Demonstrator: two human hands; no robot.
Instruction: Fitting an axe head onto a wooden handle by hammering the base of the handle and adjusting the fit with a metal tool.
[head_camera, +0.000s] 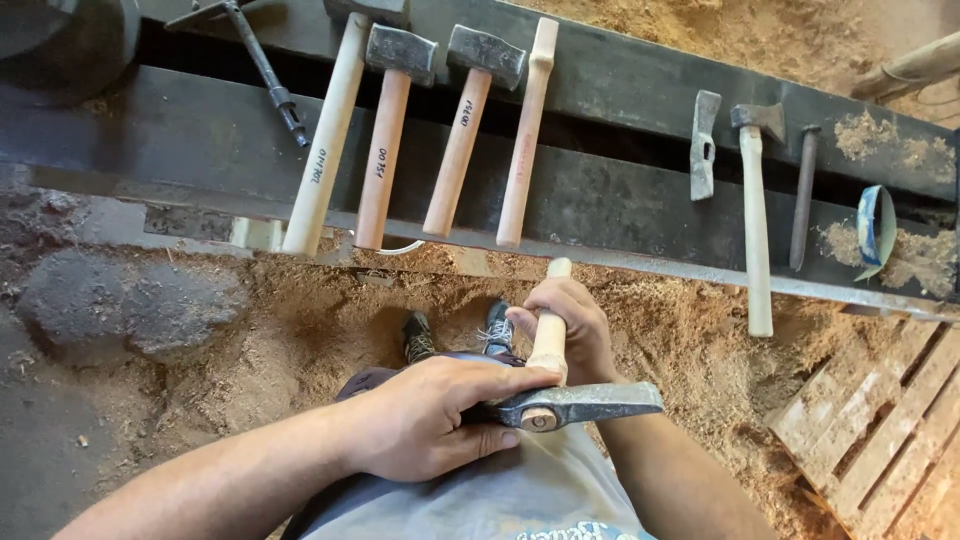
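The hatchet (560, 395) lay across the person's lap, just below the dark steel desk (600, 200). The left hand (430, 420) had its grip wrapped around the metal head; the right hand (570, 325) clasped the wooden handle. Four hammers (400, 130) rested on the desk above.

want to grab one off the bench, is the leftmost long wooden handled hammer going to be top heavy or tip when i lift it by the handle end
Probably top heavy: the leftmost hammer has a dark metal head at the far end of a long pale handle, so gripped at the near end it would likely dip head-down. It looks stiff, not floppy. The smooth handle overhangs the metal beam edge, so it should be easy to grip, perhaps a little slick.
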